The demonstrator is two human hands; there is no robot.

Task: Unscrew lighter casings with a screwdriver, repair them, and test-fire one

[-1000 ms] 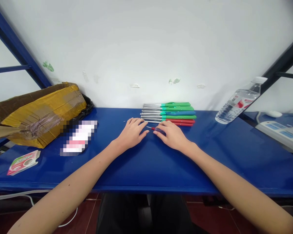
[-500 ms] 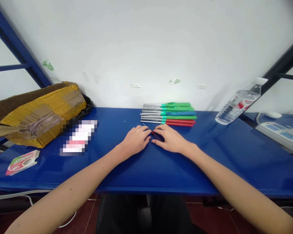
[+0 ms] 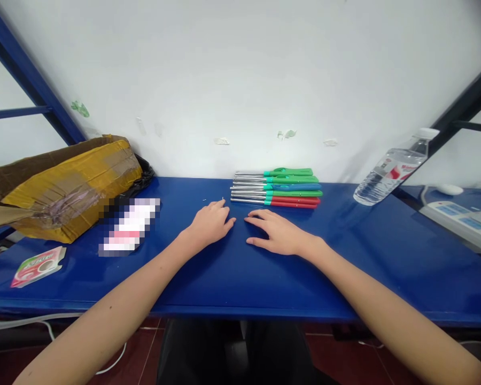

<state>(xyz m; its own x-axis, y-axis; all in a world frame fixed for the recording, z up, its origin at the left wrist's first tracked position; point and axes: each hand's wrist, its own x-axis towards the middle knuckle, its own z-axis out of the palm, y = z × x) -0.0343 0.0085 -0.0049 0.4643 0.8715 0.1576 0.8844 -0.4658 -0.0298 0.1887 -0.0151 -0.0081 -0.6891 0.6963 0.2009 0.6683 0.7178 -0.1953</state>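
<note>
My left hand (image 3: 210,223) rests low over the blue table with its fingers curled and its thumb reaching right. A thin pale tip (image 3: 223,199) sticks up by its fingertips, and the rest of that thing is hidden. To the right of it, my right hand (image 3: 278,232) is open, thumb and fingers apart, with nothing between them. Just beyond both hands lies a row of long-necked lighters (image 3: 292,187) with metal tubes to the left and green, blue and red handles to the right. Neither hand touches the row.
At the left stands a taped cardboard box (image 3: 76,187), with a blurred white-and-pink item (image 3: 132,224) and a printed card (image 3: 38,267) near it. On the right are a tilted water bottle (image 3: 395,168) and a power strip (image 3: 460,222). A white wall rises behind.
My hands were close together over a small dark thing with a red part. Now my left hand has moved left, my right fingers have spread, and the dark thing no longer shows.
</note>
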